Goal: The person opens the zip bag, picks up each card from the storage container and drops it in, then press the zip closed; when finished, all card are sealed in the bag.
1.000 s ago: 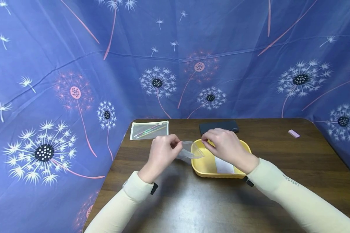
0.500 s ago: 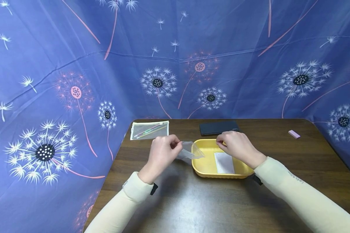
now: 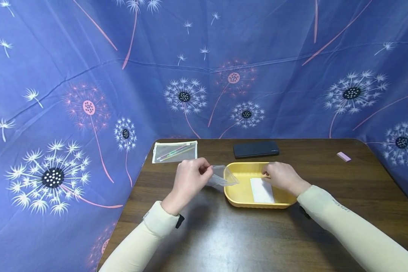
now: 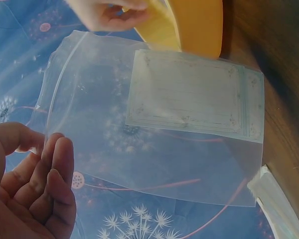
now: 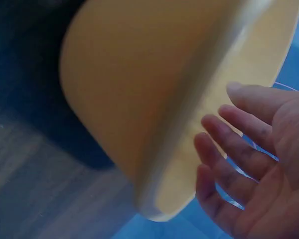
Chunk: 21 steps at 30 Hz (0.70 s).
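Observation:
My left hand [image 3: 190, 177] pinches the top corner of a clear zip bag [image 4: 99, 99] between thumb and fingers. Inside the bag, in the left wrist view, lies a stack of pale printed paper sheets [image 4: 189, 94] with lines and a border. The bag hangs just left of a yellow plastic basket [image 3: 236, 196], one corner overlapping its rim in the head view. A white sheet [image 3: 261, 190] lies in the basket. Over the basket's right half is my right hand [image 3: 285, 176]; in the right wrist view its fingers [image 5: 239, 154] are relaxed, bent slightly, with nothing between them.
A mesh zip pouch [image 3: 175, 152] with several pens or pencils lies at the table's back left. Behind the basket is a dark flat case [image 3: 256, 149]. A small pink block [image 3: 343, 156] sits at the far right. Patterned blue cloth [image 3: 204, 98] surrounds the table's back.
My right hand has moved from above the basket's middle to the right and lower, uncovering the white sheet and the dark case. The left hand with the bag has stayed in place.

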### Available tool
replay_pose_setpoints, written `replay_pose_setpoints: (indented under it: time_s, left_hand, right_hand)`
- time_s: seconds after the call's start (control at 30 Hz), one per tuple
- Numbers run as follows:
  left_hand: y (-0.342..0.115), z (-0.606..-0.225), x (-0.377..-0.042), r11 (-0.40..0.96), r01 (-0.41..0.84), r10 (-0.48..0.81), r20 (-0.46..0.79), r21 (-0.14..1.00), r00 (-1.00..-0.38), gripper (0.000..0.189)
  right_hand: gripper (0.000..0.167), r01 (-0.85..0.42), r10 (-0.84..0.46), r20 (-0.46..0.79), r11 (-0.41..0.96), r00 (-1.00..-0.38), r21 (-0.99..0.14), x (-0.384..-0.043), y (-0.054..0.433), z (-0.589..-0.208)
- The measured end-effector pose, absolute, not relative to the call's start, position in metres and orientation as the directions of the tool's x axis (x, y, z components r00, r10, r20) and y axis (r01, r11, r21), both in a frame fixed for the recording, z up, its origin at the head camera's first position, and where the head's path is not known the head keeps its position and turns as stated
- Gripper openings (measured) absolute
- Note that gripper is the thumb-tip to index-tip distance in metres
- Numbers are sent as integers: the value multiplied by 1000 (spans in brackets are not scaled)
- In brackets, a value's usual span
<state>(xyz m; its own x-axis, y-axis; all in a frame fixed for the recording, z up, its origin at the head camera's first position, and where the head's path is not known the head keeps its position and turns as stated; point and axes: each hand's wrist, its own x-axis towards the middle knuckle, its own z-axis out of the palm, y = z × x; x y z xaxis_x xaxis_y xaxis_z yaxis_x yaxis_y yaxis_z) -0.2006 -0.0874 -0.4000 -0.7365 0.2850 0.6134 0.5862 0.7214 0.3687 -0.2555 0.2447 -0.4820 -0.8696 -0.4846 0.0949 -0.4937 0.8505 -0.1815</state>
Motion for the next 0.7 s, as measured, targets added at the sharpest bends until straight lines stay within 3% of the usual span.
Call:
replay_pose_setpoints:
  time_s: [0.13, 0.27, 0.5, 0.7]
  left_hand:
    - [-88, -400, -201, 720, 588, 287, 614, 368, -735, 10]
    - [-88, -400, -200, 718, 590, 286, 616, 370, -734, 11]
    - [-88, -400, -200, 722, 584, 285, 610, 371, -739, 11]
    - [-89, -400, -199, 725, 580, 281, 609, 371, -742, 10]
  right_hand:
    - [33, -477, -486, -15, 862, -874, -169, -256, 247, -491]
    - [49, -487, -499, -52, 860, -865, -151, -256, 247, -498]
    - [64, -489, -504, -76, 858, -860, -158, -258, 250, -504]
    - [64, -474, -493, -103, 865, -864, -164, -256, 249, -505]
